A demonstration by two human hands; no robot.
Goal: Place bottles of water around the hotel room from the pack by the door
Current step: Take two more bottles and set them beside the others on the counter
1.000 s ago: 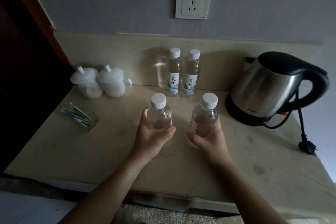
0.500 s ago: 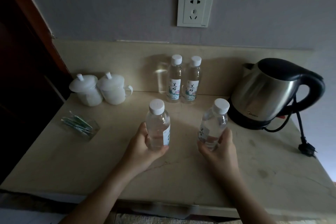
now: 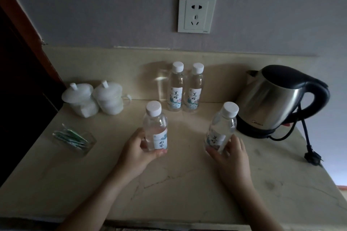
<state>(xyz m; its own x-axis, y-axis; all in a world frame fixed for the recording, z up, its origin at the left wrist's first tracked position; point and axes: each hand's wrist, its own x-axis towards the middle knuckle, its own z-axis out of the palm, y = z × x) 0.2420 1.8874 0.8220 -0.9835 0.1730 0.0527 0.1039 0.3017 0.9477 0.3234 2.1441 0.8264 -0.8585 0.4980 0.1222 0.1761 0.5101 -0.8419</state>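
My left hand (image 3: 138,153) grips a clear water bottle with a white cap (image 3: 155,124), held upright over the beige stone counter (image 3: 178,184). A second bottle (image 3: 222,124), tilted to the right, is in the grip of my right hand (image 3: 231,157), just left of the kettle. Against the backsplash stand two more labelled bottles side by side, one on the left (image 3: 175,86) and one on the right (image 3: 194,88). I cannot tell whether the held bottles' bases touch the counter.
A steel kettle with a black handle (image 3: 276,99) stands at the right, its cord and plug (image 3: 312,158) lying loose. Two white lidded cups (image 3: 93,98) and a clear tray of sachets (image 3: 73,139) sit at the left. A wall socket (image 3: 196,13) is above.
Both hands have drawn apart with their bottles: the left one slightly left, the right one toward the kettle and more tilted. The camera has moved a little closer.
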